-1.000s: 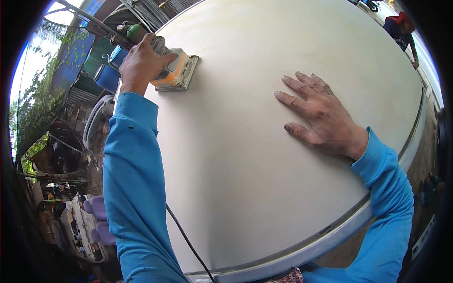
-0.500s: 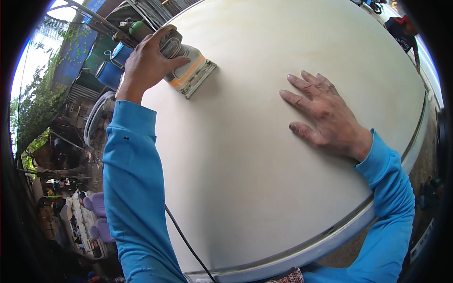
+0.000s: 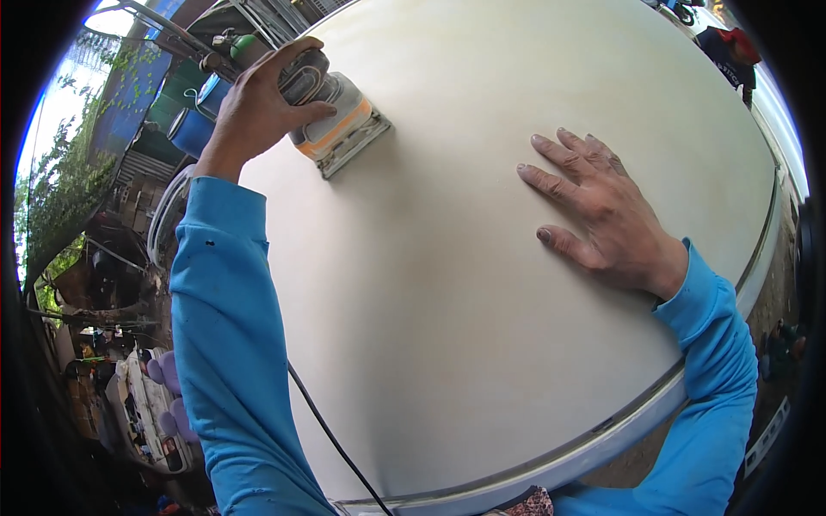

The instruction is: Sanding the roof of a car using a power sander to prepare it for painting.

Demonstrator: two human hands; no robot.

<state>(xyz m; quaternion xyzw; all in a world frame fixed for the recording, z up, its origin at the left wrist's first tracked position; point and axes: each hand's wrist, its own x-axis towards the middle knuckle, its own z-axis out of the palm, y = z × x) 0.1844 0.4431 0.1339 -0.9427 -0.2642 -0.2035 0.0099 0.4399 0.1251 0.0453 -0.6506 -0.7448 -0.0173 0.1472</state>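
A broad off-white painted panel [image 3: 482, 361], looking like a vehicle roof, spreads out in front of me. Toward its far left, my left hand [image 3: 262, 107] wraps over the top of an electric sheet sander [image 3: 340, 116], grey with an orange band. The sander's flat pad rests on the panel. My right hand [image 3: 598, 211] lies on the panel at the right, fingers spread, holding nothing. From beneath my left forearm a black cord [image 3: 331, 434] runs down over the panel's near edge.
A metal rim [image 3: 551, 460] borders the panel's near and right sides. Blue drums [image 3: 191, 132] and a green cylinder [image 3: 247, 50] stand beyond the left edge. Purple seats [image 3: 175, 421] and clutter lie at lower left. Another person [image 3: 730, 56] is at the far right.
My left hand and the sander have shifted slightly left. My right hand still lies spread on the panel, appearing a little farther right in the picture.
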